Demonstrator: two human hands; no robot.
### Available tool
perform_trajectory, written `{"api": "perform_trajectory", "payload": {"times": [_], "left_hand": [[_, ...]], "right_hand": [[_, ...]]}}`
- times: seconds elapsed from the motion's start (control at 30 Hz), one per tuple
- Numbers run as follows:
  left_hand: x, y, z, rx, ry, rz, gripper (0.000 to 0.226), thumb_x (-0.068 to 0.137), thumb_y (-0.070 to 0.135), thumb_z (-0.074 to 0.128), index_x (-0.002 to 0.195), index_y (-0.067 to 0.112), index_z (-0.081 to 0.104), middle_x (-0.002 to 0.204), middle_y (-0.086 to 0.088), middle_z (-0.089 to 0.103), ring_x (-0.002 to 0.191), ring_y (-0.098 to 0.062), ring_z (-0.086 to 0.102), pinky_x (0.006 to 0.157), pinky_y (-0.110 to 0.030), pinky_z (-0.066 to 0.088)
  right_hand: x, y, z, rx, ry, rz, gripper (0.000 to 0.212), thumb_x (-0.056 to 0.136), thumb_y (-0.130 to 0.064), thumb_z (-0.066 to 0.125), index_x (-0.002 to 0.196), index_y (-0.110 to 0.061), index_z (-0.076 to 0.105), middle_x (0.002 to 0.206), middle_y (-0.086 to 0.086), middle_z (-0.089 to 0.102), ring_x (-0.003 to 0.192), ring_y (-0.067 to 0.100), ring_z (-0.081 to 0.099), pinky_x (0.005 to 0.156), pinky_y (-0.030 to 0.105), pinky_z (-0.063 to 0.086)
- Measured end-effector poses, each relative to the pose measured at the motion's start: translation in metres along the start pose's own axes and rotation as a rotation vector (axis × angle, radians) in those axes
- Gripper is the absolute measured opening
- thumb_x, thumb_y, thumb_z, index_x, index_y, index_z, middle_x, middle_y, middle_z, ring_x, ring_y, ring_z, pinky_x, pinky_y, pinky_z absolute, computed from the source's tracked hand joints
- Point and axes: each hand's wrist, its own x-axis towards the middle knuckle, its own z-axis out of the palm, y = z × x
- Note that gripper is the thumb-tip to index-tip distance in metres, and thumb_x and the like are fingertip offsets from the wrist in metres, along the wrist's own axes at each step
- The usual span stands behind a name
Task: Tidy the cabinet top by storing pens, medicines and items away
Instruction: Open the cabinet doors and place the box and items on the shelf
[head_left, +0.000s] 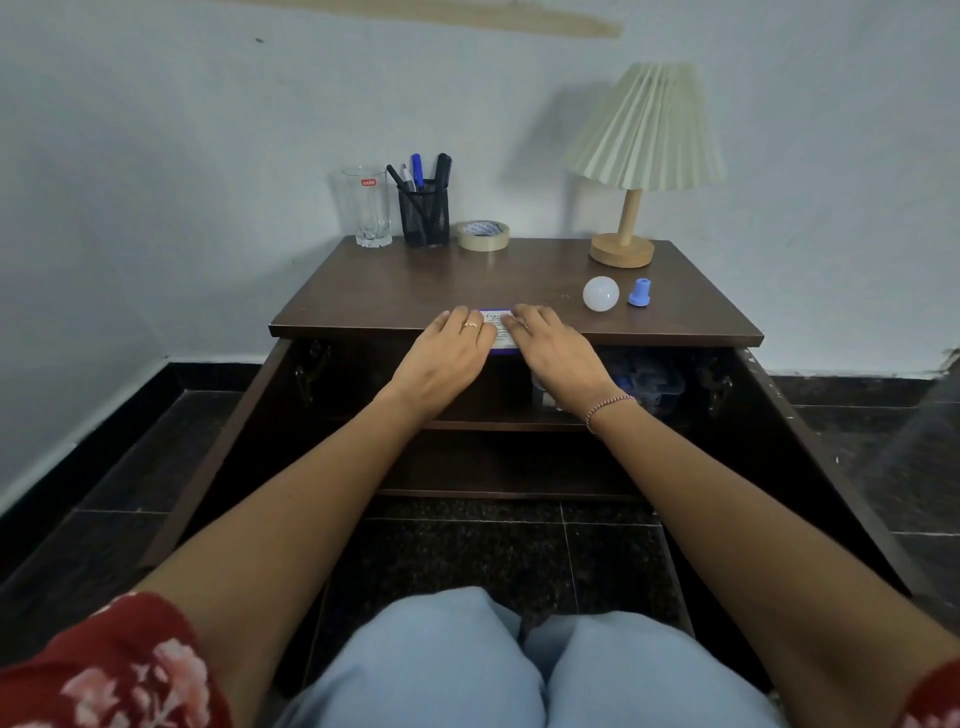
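A white and purple medicine box (500, 332) lies at the front edge of the dark wooden cabinet top (415, 291). My left hand (447, 353) and my right hand (556, 353) both rest on it, one at each side, fingers curled over it. At the back left, a black mesh pen holder (425, 215) holds several pens. A white bulb (601, 293) and a small blue cap (640, 292) lie at the right. Both cabinet doors hang open below.
A clear glass (368, 208) and a roll of tape (483, 235) stand beside the pen holder. A lamp (631, 208) with a pleated shade is at the back right. Inside the cabinet, a shelf (498, 425) carries a blue-tinted container (649, 382). Dark tiled floor surrounds the cabinet.
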Motion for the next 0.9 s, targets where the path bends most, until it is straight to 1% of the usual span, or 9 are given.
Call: {"api": "perform_trajectory", "payload": {"times": [0.07,0.13,0.17,0.27,0.47,0.53,0.67,0.8,0.9], "left_hand": [[-0.009,0.002,0.008,0.014,-0.010,0.009,0.043,0.099,0.006,0.033,0.141,-0.004,0.030,0.143,-0.025,0.040,0.135,-0.034,0.038,0.113,-0.038,0.030],[-0.020,0.005,0.010,-0.002,-0.070,0.036,0.049,0.101,0.003,0.021,0.146,-0.008,0.008,0.151,-0.029,0.021,0.143,-0.036,0.020,0.119,-0.040,0.017],[-0.026,0.006,0.010,-0.024,-0.074,0.044,0.049,0.100,0.002,0.017,0.146,-0.009,0.004,0.152,-0.030,0.018,0.144,-0.037,0.016,0.120,-0.040,0.015],[-0.042,0.012,0.011,-0.030,-0.033,0.070,0.049,0.098,-0.001,0.013,0.145,-0.010,0.005,0.151,-0.031,0.020,0.143,-0.038,0.018,0.118,-0.040,0.021],[-0.062,0.018,0.023,-0.100,-0.169,0.061,0.054,0.100,0.005,0.031,0.146,-0.008,0.005,0.152,-0.030,0.016,0.144,-0.037,0.015,0.119,-0.041,0.016],[-0.066,0.023,0.034,-0.124,-0.195,0.052,0.054,0.100,0.006,0.031,0.146,-0.007,0.007,0.152,-0.029,0.017,0.144,-0.036,0.016,0.120,-0.040,0.016],[-0.067,0.032,0.058,-0.119,-0.239,0.050,0.054,0.099,0.005,0.035,0.146,-0.007,0.010,0.152,-0.029,0.020,0.143,-0.036,0.019,0.119,-0.040,0.018],[-0.057,0.041,0.084,-0.130,-0.274,0.054,0.056,0.097,0.007,0.042,0.145,-0.007,0.016,0.149,-0.029,0.026,0.142,-0.036,0.025,0.118,-0.040,0.022],[-0.043,0.049,0.108,-0.123,-0.286,0.048,0.051,0.097,0.004,0.038,0.144,-0.008,0.019,0.147,-0.029,0.030,0.140,-0.037,0.029,0.117,-0.040,0.024]], "right_hand": [[-0.009,-0.004,0.002,0.027,-0.001,-0.033,0.063,0.092,-0.001,0.048,0.148,-0.005,0.020,0.154,0.016,0.023,0.142,0.030,0.024,0.114,0.036,0.027],[-0.017,-0.008,0.004,0.037,-0.008,-0.061,0.068,0.091,-0.001,0.050,0.150,-0.007,0.015,0.157,0.015,0.017,0.146,0.028,0.016,0.118,0.036,0.019],[-0.021,-0.011,0.005,0.038,-0.009,-0.073,0.069,0.092,-0.003,0.050,0.150,-0.008,0.014,0.157,0.015,0.016,0.147,0.027,0.014,0.118,0.036,0.018],[-0.034,-0.020,0.010,0.046,-0.019,-0.105,0.069,0.094,-0.005,0.049,0.151,-0.009,0.010,0.158,0.015,0.012,0.147,0.026,0.011,0.119,0.036,0.017],[-0.049,-0.040,0.029,0.091,-0.099,-0.132,0.078,0.091,-0.006,0.055,0.151,-0.009,0.006,0.159,0.014,0.009,0.147,0.026,0.011,0.117,0.037,0.022],[-0.048,-0.044,0.039,0.090,-0.126,-0.135,0.075,0.092,-0.007,0.054,0.151,-0.008,0.007,0.158,0.015,0.011,0.147,0.026,0.014,0.116,0.037,0.023],[-0.041,-0.045,0.066,0.121,-0.170,-0.147,0.073,0.093,-0.008,0.053,0.150,-0.008,0.008,0.158,0.016,0.012,0.147,0.025,0.015,0.119,0.037,0.021],[-0.030,-0.039,0.097,0.148,-0.185,-0.127,0.067,0.093,-0.007,0.051,0.149,-0.008,0.015,0.156,0.016,0.018,0.145,0.026,0.020,0.117,0.036,0.022],[-0.022,-0.031,0.117,0.159,-0.202,-0.090,0.061,0.096,-0.010,0.047,0.149,-0.007,0.018,0.155,0.017,0.022,0.144,0.026,0.023,0.117,0.033,0.019]]}}
